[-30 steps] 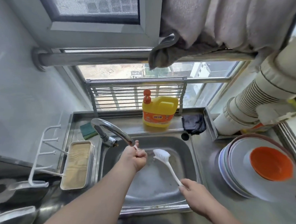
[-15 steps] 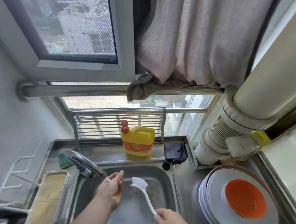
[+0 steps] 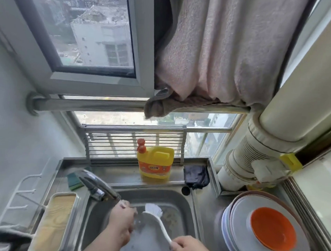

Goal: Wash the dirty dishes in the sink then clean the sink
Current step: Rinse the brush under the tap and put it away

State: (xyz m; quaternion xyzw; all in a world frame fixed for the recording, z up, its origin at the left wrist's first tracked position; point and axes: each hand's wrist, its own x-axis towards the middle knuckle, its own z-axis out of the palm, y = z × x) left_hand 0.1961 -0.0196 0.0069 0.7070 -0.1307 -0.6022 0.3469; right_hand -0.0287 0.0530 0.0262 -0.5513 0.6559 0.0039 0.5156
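While the right hand [image 3: 190, 248] grips the white brush [image 3: 156, 221] handle over the sink [image 3: 185, 207], the left hand [image 3: 122, 223] is blurred beneath the tap [image 3: 98, 185], its grip unclear; stacked plates [image 3: 238, 225] sit right, detergent bottle [image 3: 155, 162] far.

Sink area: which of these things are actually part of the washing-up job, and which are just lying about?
In use or part of the job:
sink
tap
white brush, held by the right hand
left hand, under the spout
stacked plates with orange bowl
yellow detergent bottle

Lying about:
dark cloth
green sponge
pink towel
white rack
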